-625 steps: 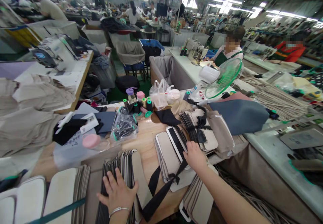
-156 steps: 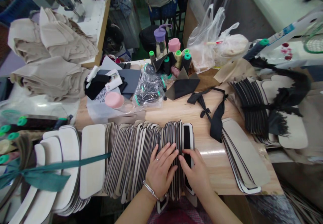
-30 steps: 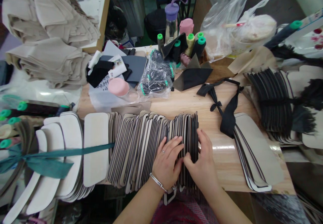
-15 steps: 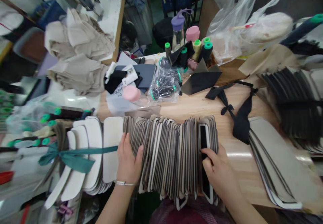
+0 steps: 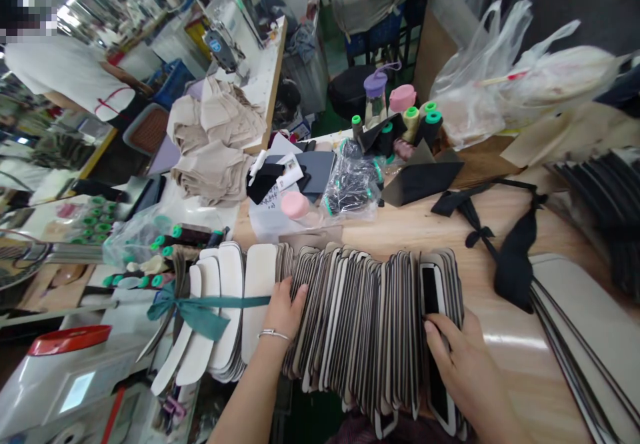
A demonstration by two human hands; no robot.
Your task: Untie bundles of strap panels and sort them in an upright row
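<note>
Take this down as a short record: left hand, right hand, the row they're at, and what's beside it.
Left hand: against the upright panels, toward the row's left part
Right hand: fingers on a black-centred panel at the row's right end
Row: upright pale panels on a wooden table
Beside: ribbon-tied white panels, black strap, bag of spools

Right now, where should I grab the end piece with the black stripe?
Pinch the end panel at its far rounded end, probably coming from the right. It stands last in the row of panels, so its other face lies against its neighbour, while the striped face is open on the right. The right hand already covers its near part, which leaves the far end free.
</note>
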